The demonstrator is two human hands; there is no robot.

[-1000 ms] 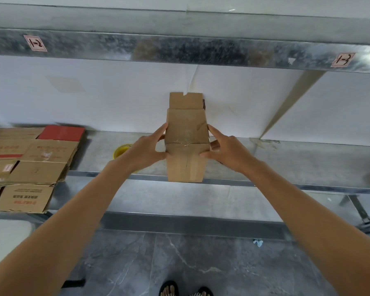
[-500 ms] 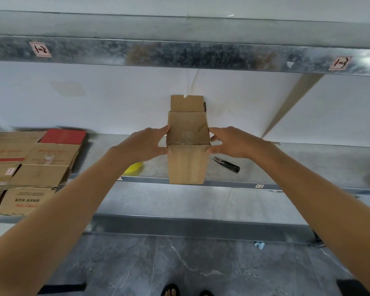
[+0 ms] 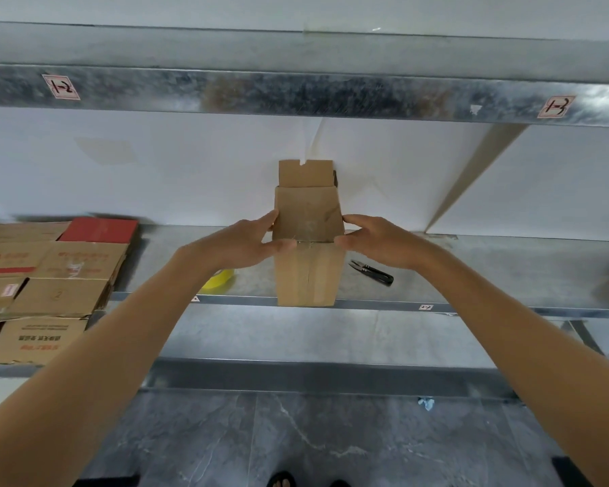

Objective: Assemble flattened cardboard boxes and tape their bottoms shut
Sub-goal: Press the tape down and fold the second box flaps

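Observation:
A small brown cardboard box [image 3: 308, 275] stands upright on the metal shelf [image 3: 471, 272] at the centre. One flap is folded flat over its top and another stands up behind it. My left hand [image 3: 241, 246] grips the box's upper left side, thumb on the front edge. My right hand [image 3: 380, 242] grips the upper right side the same way. A yellow tape roll [image 3: 220, 279] lies on the shelf just left of the box, partly hidden by my left forearm.
Black scissors [image 3: 371, 272] lie on the shelf right of the box. Several flattened cardboard boxes [image 3: 50, 272], one red, are stacked at the shelf's left end. A second shelf beam [image 3: 296, 94] runs overhead. Grey tiled floor lies below.
Both hands slid up to the box's top corners and pressed the front flap down flatter. The box sits lower on the shelf, and the scissors came into view.

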